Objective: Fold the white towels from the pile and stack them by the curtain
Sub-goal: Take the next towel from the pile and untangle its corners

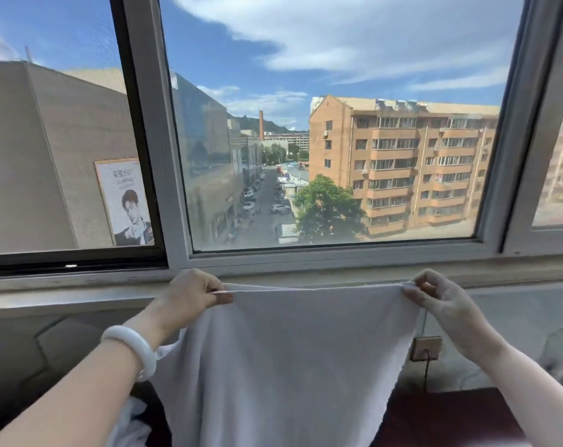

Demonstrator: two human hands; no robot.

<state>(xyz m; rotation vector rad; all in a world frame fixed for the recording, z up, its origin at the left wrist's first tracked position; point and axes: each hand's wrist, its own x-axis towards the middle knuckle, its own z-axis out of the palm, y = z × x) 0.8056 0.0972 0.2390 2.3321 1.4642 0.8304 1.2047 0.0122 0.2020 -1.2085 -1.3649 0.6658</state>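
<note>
A white towel [293, 356] hangs spread out in front of me, below the window. My left hand [189, 296] pinches its upper left corner between thumb and fingers. The upper right corner is pinched by my right hand [441, 298]. The top edge stretches taut between both hands, and the rest drops down out of the frame. More white cloth [128, 421] shows at the bottom left, partly hidden by my left arm. No curtain or folded stack is in view.
A wide window [322, 130] with grey frames fills the upper view, and a pale sill [64, 298] runs under it. A wall socket [426, 348] with a dark cord sits at the right. A dark red surface [444, 417] lies low right.
</note>
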